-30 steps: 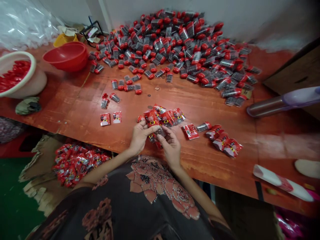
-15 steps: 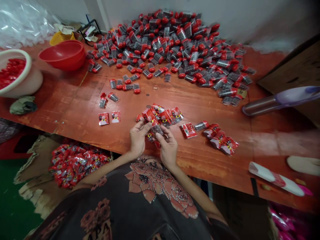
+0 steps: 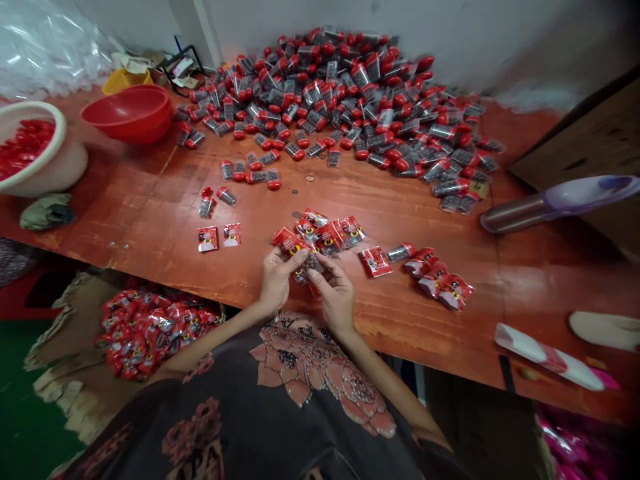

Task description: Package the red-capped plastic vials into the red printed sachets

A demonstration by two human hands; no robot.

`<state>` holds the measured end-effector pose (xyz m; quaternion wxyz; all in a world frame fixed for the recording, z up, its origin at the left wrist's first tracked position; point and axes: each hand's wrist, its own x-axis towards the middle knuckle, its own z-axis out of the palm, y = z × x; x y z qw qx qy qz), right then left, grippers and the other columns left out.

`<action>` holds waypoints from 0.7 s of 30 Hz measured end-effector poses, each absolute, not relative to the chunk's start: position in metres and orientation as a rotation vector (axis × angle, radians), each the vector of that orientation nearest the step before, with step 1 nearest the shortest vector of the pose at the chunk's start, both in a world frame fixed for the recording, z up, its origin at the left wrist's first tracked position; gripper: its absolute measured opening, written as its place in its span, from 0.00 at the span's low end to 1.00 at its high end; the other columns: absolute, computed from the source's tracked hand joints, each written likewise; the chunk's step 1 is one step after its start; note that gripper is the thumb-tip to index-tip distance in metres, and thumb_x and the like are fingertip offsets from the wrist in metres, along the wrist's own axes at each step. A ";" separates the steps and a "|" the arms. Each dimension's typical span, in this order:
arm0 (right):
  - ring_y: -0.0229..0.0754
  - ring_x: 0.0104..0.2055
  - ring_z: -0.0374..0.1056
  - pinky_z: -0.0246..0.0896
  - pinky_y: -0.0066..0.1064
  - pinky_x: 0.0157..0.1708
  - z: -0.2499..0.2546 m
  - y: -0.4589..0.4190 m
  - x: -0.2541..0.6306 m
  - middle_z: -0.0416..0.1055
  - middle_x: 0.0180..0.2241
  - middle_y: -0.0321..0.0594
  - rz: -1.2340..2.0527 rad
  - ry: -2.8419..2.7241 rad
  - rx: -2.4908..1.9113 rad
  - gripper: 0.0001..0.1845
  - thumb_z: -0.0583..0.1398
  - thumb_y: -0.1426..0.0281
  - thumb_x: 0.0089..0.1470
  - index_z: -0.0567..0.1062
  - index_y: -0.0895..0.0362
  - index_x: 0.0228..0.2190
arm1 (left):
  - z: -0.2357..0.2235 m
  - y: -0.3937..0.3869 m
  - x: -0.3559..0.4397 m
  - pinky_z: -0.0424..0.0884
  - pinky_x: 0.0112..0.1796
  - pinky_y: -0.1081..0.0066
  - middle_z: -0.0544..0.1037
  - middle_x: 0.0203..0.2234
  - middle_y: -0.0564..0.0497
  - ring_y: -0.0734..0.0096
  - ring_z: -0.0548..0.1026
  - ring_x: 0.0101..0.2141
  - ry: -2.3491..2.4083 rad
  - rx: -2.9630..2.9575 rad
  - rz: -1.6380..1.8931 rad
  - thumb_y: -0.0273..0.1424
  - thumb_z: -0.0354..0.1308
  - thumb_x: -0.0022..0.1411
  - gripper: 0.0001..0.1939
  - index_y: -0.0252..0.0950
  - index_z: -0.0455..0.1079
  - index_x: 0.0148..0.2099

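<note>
My left hand (image 3: 277, 279) is closed, its thumb and fingers pinching a shiny red printed packet (image 3: 286, 239). Close beside it, my right hand (image 3: 337, 290) pinches a small clear container of dark pieces (image 3: 313, 264) between thumb and fingers. The container touches or overlaps the packet, and the fingers partly cover both. Just beyond my hands lies a small pile of similar red packets (image 3: 331, 236). To the right are a flat red packet (image 3: 375, 261), a red-capped clear container (image 3: 401, 252) and several more packets (image 3: 440, 280) in a row.
A large heap of red-capped containers (image 3: 320, 93) fills the table's back. At left stand a red bowl (image 3: 127, 113) and a white tub (image 3: 65, 150) of red caps. Packets (image 3: 160, 327) fill a box below the edge. A scoop (image 3: 550, 203) lies right.
The red packet at my left hand has tipped left and shows more fully. The clear container has dropped slightly between my fingers. Both hands stay nearly in place.
</note>
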<state>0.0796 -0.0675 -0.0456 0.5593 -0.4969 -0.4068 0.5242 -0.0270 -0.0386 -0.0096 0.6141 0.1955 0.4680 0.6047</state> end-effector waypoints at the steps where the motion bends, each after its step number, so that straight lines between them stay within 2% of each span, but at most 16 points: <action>1: 0.43 0.49 0.70 0.68 0.44 0.54 -0.044 -0.068 0.080 0.71 0.47 0.38 1.242 -0.983 -1.169 0.18 0.64 0.67 0.54 0.76 0.45 0.47 | -0.009 -0.037 -0.029 0.72 0.36 0.72 0.81 0.31 0.50 0.74 0.77 0.29 1.090 0.459 1.394 0.31 0.72 0.45 0.15 0.35 0.76 0.37; 4: 0.43 0.49 0.70 0.69 0.43 0.53 -0.038 -0.067 0.080 0.72 0.47 0.38 1.283 -0.989 -1.153 0.17 0.64 0.68 0.53 0.76 0.45 0.46 | -0.010 -0.036 -0.035 0.72 0.36 0.72 0.81 0.31 0.51 0.76 0.76 0.29 1.087 0.499 1.331 0.28 0.73 0.43 0.16 0.34 0.76 0.36; 8: 0.40 0.41 0.72 0.73 0.39 0.45 -0.034 -0.066 0.080 0.73 0.42 0.36 1.390 -0.900 -1.109 0.20 0.66 0.68 0.50 0.74 0.45 0.47 | -0.014 -0.038 -0.040 0.72 0.36 0.71 0.81 0.32 0.51 0.75 0.76 0.30 1.061 0.541 1.234 0.29 0.72 0.44 0.15 0.35 0.77 0.37; 11: 0.40 0.39 0.72 0.74 0.37 0.42 -0.036 -0.069 0.080 0.73 0.41 0.36 1.445 -0.875 -1.109 0.23 0.66 0.67 0.50 0.73 0.46 0.49 | -0.014 -0.042 -0.041 0.72 0.36 0.70 0.81 0.32 0.49 0.73 0.76 0.30 1.041 0.549 1.184 0.29 0.71 0.45 0.16 0.34 0.77 0.39; 16: 0.39 0.37 0.71 0.74 0.37 0.40 -0.042 -0.079 0.074 0.73 0.40 0.36 1.416 -0.821 -1.105 0.24 0.66 0.65 0.51 0.73 0.45 0.51 | -0.014 -0.055 -0.032 0.71 0.32 0.73 0.81 0.32 0.49 0.73 0.76 0.29 1.033 0.498 1.264 0.31 0.71 0.46 0.15 0.34 0.77 0.38; 21: 0.40 0.39 0.72 0.74 0.38 0.41 -0.044 -0.084 0.070 0.73 0.43 0.38 1.356 -0.849 -1.161 0.23 0.64 0.63 0.53 0.72 0.46 0.52 | -0.018 -0.065 -0.023 0.65 0.25 0.78 0.81 0.27 0.50 0.78 0.73 0.24 1.084 0.422 1.308 0.34 0.73 0.44 0.16 0.32 0.76 0.35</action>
